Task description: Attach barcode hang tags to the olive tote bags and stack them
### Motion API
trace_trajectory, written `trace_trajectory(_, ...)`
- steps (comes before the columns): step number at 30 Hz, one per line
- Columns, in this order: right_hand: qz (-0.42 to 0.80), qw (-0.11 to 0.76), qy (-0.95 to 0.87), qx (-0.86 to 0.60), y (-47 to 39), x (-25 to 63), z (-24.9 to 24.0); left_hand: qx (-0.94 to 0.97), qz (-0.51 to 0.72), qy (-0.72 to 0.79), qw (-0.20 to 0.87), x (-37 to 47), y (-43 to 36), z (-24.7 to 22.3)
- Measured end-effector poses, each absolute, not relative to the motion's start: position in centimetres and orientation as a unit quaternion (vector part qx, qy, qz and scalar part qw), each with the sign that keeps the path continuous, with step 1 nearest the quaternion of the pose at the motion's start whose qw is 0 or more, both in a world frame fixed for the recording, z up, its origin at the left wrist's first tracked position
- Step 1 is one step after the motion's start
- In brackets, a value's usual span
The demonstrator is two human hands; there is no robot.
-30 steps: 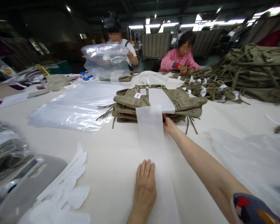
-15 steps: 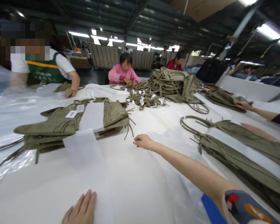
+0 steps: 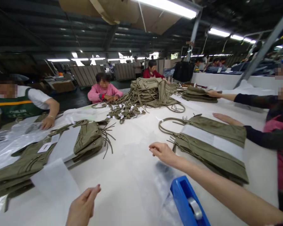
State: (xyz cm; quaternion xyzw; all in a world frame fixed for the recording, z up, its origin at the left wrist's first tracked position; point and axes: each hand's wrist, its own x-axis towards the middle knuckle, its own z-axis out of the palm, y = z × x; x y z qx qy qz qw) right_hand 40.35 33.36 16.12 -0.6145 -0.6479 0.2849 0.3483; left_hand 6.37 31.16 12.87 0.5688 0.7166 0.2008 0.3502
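My left hand (image 3: 83,206) hovers over the white table at the bottom, its fingers curled and thumb pressed to them. Whether anything is pinched there is hidden. My right hand (image 3: 163,153) reaches in above the table's middle, fingertips together in a pinch; I cannot make out what is in it. Below it stands a blue tape dispenser (image 3: 179,191) with a tape roll (image 3: 195,208). To the left lies a stack of olive fabric bags (image 3: 88,136) with a white paper band (image 3: 63,144) and a tag (image 3: 44,147). Another banded olive bag (image 3: 202,149) lies beyond my right forearm.
A loose white sheet (image 3: 55,179) overlaps the left stack. Farther back are bundled olive straps (image 3: 124,113) and a large pile of olive bags (image 3: 153,91). Clear plastic covers the left side. Co-workers sit or stand around the table; a co-worker's hand (image 3: 227,119) reaches over the right bag.
The view has turned right, bringing the tape dispenser into fuller sight. My left hand has risen from lying flat and its fingers have closed. My right hand is still pinched, now nearer the right bag.
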Motion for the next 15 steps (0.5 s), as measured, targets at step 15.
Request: trace_trajectory(15, 0.005, 0.401, -0.788, -0.467, 20.7, 38.2, 19.5, 0.187, 0.378, 0.375, 0.826, 27.2, 26.7, 20.4)
